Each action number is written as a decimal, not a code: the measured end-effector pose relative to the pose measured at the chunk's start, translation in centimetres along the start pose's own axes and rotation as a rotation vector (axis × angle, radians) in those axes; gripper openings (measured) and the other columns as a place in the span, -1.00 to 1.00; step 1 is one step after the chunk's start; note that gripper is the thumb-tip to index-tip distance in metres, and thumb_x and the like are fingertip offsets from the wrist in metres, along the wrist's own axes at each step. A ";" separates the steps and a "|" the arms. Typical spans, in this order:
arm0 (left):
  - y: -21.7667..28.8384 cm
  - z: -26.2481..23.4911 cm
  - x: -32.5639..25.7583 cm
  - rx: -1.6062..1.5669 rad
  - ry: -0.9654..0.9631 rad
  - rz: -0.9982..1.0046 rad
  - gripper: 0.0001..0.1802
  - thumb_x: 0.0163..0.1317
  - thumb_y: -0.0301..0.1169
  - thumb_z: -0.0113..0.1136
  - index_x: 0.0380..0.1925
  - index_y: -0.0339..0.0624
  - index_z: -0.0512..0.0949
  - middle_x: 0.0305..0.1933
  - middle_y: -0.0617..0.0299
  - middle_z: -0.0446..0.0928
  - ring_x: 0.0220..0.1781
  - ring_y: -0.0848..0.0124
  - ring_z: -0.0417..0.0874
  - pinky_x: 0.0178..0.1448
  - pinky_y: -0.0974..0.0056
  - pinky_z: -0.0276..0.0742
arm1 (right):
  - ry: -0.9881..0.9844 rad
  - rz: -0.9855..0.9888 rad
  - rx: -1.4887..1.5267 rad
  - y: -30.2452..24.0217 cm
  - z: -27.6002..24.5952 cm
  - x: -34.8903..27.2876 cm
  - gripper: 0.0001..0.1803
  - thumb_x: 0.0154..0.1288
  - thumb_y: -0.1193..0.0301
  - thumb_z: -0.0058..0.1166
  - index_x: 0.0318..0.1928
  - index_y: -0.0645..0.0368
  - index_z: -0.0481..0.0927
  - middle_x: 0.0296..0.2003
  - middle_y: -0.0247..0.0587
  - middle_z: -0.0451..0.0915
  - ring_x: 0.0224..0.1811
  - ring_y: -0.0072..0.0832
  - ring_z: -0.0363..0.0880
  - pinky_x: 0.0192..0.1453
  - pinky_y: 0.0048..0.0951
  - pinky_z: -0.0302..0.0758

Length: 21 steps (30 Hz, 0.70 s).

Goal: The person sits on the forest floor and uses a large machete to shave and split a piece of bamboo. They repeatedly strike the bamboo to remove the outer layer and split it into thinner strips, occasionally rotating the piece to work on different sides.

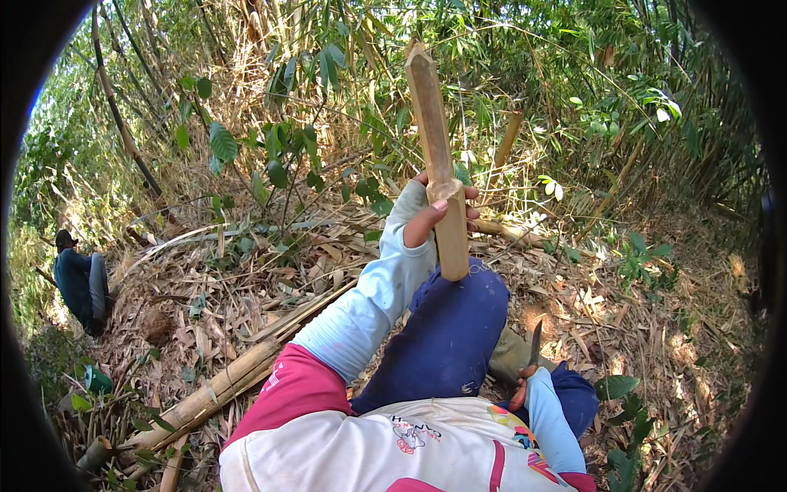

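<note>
- Upper centre of the frame: the left hand (426, 218) has thumb and fingers wrapped round a carved wooden piece (439, 160), nearly upright.
- Lower right: the right hand's (525, 384) fingers curl about a knife (535, 348).

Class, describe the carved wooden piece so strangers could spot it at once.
Find the knee in dark blue trousers. Just above it, a pale-blue-sleeved left hand grips the light-brown carved wooden piece. Its slim shaft above a thicker block distinguishes it from the long straw-coloured bamboo pole at lower left.
</note>
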<state>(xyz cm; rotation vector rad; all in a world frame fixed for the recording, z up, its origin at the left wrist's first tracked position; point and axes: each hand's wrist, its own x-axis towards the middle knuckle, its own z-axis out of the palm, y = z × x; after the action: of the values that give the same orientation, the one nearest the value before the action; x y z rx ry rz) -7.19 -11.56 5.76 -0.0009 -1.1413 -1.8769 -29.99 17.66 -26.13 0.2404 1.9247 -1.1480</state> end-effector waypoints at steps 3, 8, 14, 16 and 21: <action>0.7 0.3 -0.2 0.009 0.017 -0.001 -0.38 0.21 -0.39 0.10 0.26 -0.26 0.15 -0.02 -0.14 0.50 -0.12 0.17 0.64 -0.04 0.06 0.65 | -0.053 -0.001 -0.015 0.2 -0.4 0.8 -0.86 0.24 0.53 0.06 -0.24 0.20 0.37 -0.60 -0.19 0.41 -0.67 -0.36 0.37 -0.60 -0.19 0.42; 1.4 0.5 -0.3 0.067 0.073 0.038 -0.46 0.34 -0.29 0.05 0.26 -0.26 0.23 -0.03 -0.08 0.52 -0.11 0.19 0.63 -0.04 0.08 0.63 | -0.011 0.060 -0.144 -0.3 0.3 0.8 -0.90 0.28 0.50 0.02 -0.24 0.19 0.38 -0.64 -0.23 0.38 -0.70 -0.37 0.33 -0.59 -0.23 0.40; 2.3 1.2 0.5 0.250 0.167 0.120 -0.40 0.41 -0.10 0.04 0.28 -0.25 0.24 -0.10 -0.01 0.57 -0.21 0.27 0.67 -0.13 0.12 0.65 | -0.007 0.050 -0.034 1.1 0.2 3.6 -0.62 0.21 0.67 -0.02 0.02 0.14 0.26 -0.39 -0.08 0.53 -0.64 -0.35 0.41 -0.64 -0.14 0.35; 2.4 1.3 0.7 0.201 0.193 0.097 -0.36 0.39 -0.07 0.07 0.30 -0.24 0.23 -0.17 0.01 0.59 -0.29 0.29 0.68 -0.20 0.14 0.66 | -0.022 0.064 -0.041 1.5 -0.1 4.5 -0.58 0.19 0.68 -0.02 0.03 0.13 0.24 -0.34 -0.08 0.53 -0.63 -0.35 0.42 -0.64 -0.14 0.35; 1.6 0.5 1.2 0.165 0.226 0.116 -0.25 0.36 0.13 0.00 0.33 -0.20 0.23 -0.28 0.02 0.62 -0.42 0.33 0.68 -0.33 0.20 0.64 | -0.021 0.073 -0.052 1.7 -0.1 5.0 -0.49 0.19 0.68 0.02 0.10 0.04 0.19 -0.32 -0.10 0.53 -0.62 -0.37 0.42 -0.63 -0.14 0.36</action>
<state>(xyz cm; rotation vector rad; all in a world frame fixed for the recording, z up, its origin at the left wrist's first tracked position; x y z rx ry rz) -7.02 -12.26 7.70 0.2275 -1.1114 -1.6308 -32.20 17.48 -30.96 0.2664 1.9091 -1.0473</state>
